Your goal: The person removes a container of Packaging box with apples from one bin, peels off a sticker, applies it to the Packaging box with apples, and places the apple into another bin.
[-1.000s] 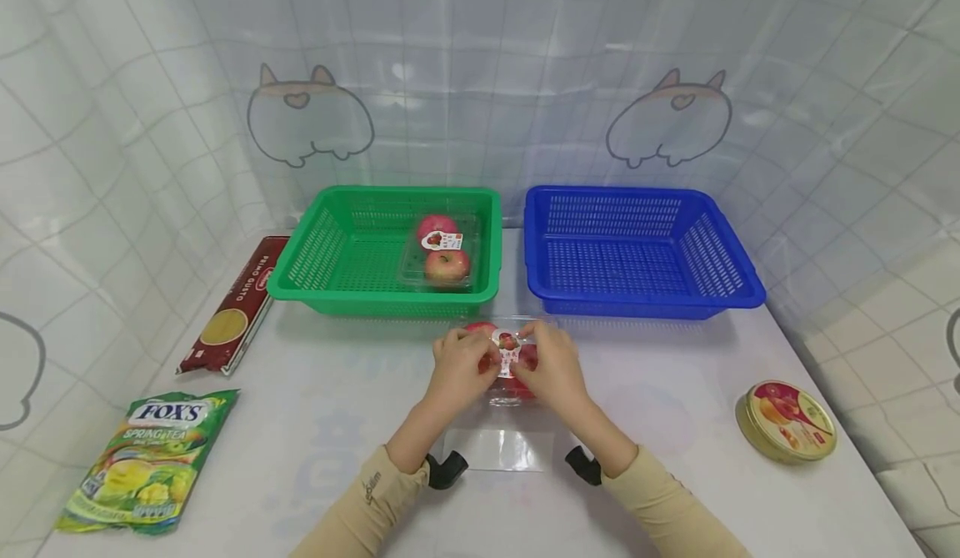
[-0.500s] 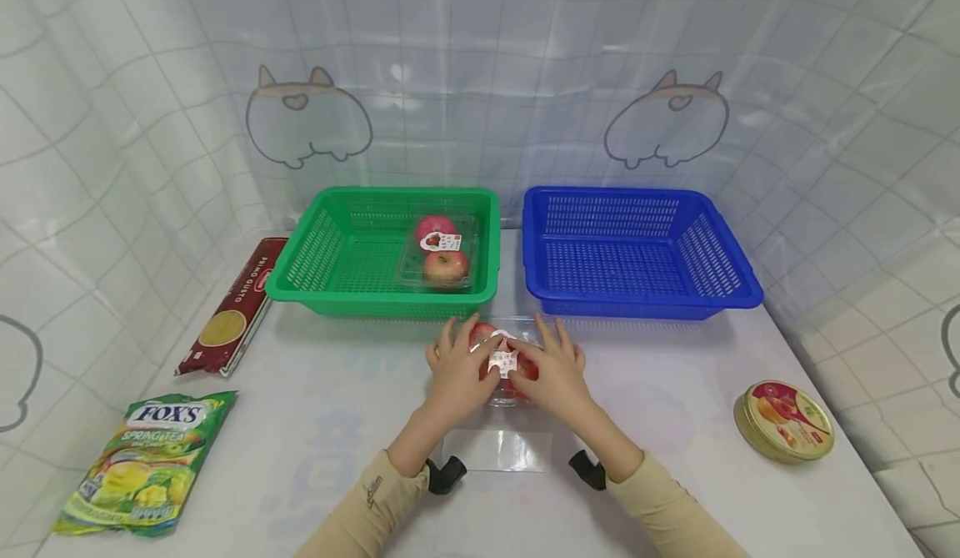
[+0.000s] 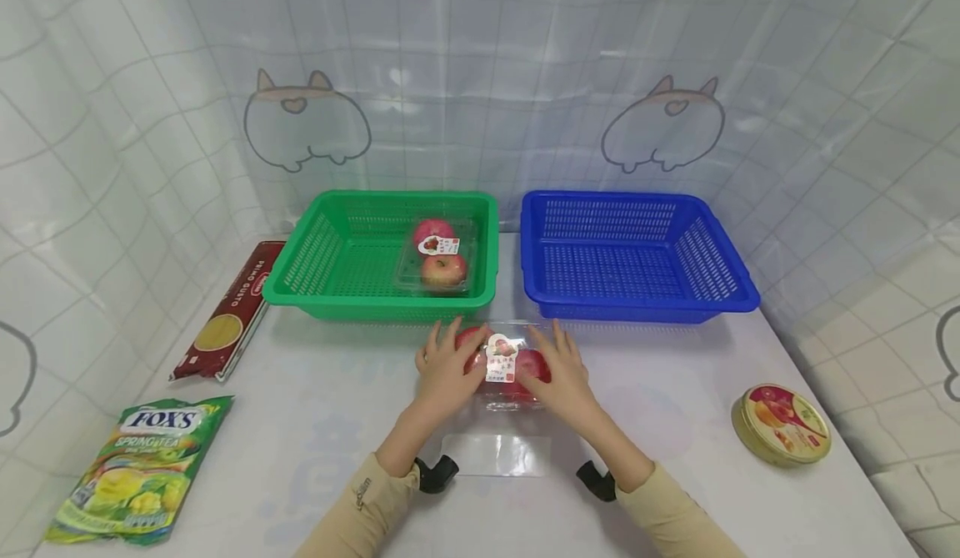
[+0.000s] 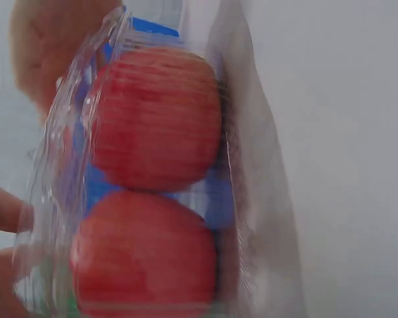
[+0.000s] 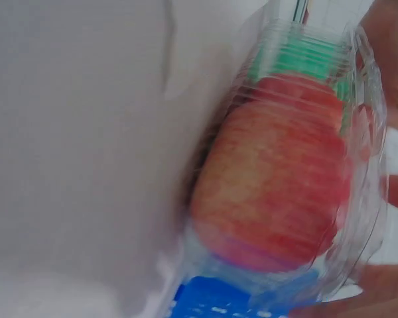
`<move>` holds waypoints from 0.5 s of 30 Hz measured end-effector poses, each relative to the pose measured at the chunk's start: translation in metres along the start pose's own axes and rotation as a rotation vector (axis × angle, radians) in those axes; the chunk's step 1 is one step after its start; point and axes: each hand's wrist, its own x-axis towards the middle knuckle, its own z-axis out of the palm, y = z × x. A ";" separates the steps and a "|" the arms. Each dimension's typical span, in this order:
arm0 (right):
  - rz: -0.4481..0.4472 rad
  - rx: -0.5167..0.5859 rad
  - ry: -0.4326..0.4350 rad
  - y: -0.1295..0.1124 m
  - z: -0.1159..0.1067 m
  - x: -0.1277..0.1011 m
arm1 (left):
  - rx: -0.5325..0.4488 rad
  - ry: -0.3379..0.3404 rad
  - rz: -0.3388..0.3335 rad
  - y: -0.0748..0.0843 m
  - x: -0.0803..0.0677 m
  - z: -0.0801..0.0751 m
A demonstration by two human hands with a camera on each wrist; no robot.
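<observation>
- A clear plastic apple pack (image 3: pixel 504 366) lies on the white table (image 3: pixel 675 424), just in front of the gap between the two baskets, with two red apples and a paper label visible inside.
- The left hand (image 3: pixel 442 368) rests against the pack's left side, fingers spread and nearly straight, touching the plastic.
- The right hand (image 3: pixel 561 373) mirrors it on the right side, fingers likewise extended along the pack.
- The left wrist view shows both apples pressed against the clear shell, one above the other.
- A green basket (image 3: pixel 315 266) behind holds a second pack of apples (image 3: pixel 438 256).
- A blue basket (image 3: pixel 637 308) stands beside it to the right.
- A pasta box (image 3: pixel 225 312) and a green candy bag (image 3: pixel 142 466) lie at left; a round tin (image 3: pixel 783 424) sits at right.
</observation>
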 end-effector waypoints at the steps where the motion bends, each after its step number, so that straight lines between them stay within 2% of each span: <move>1: 0.021 0.053 0.003 0.002 -0.001 0.000 | -0.036 0.011 -0.016 -0.002 -0.001 0.000; 3: 0.074 0.176 -0.005 0.006 -0.004 0.001 | -0.105 0.030 -0.063 -0.006 -0.001 0.000; 8: 0.237 0.505 -0.069 0.011 -0.008 0.003 | -0.330 0.023 -0.238 -0.016 -0.002 0.003; 12: 0.289 0.608 -0.109 0.013 -0.006 0.006 | -0.545 -0.005 -0.303 -0.024 0.002 0.010; 15: 0.293 0.633 -0.116 0.014 -0.003 0.008 | -0.677 -0.030 -0.299 -0.029 0.006 0.014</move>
